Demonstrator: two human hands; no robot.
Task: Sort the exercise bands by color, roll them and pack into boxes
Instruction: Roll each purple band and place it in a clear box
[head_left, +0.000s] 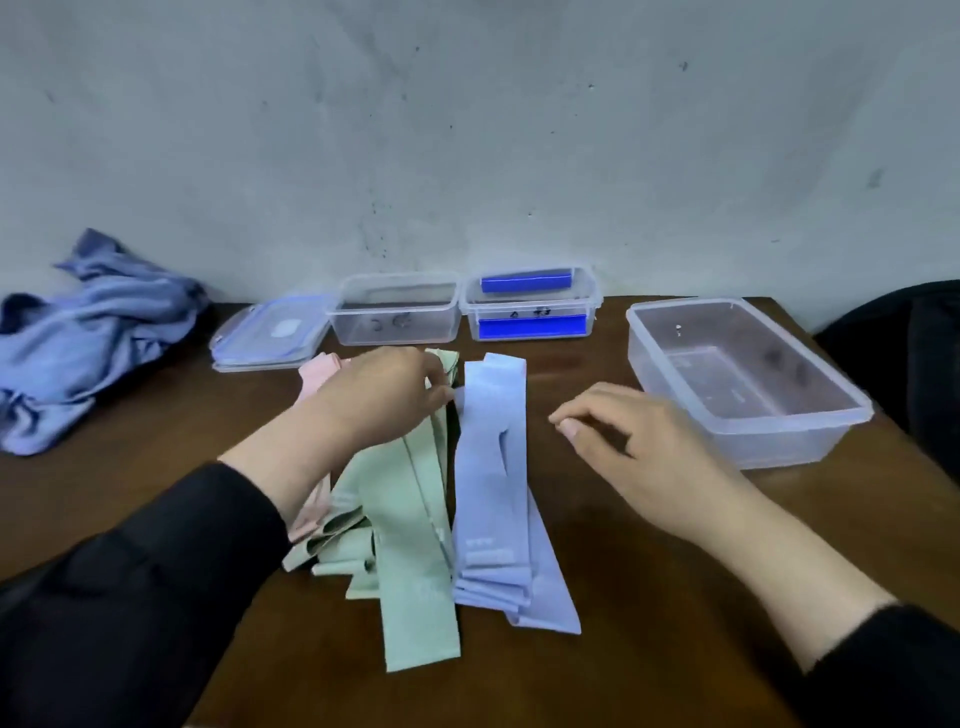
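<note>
Several exercise bands lie flat in colour piles on the brown table (649, 597). Green bands (415, 545) lie in the middle, lavender-blue bands (491, 493) to their right, and pink bands (316, 375) mostly under my left forearm. My left hand (382, 389) reaches over the pink and green piles, and its fingertips touch the far end of the green bands. Whether it pinches them I cannot tell. My right hand (639, 441) hovers right of the blue pile with loosely curled fingers, holding nothing.
Three clear plastic boxes stand at the back: a small one (397, 317), one with blue clips (530, 309), and a large one (737, 379) at right. A lid (270, 338) lies left of them. A crumpled blue cloth (93, 338) sits far left.
</note>
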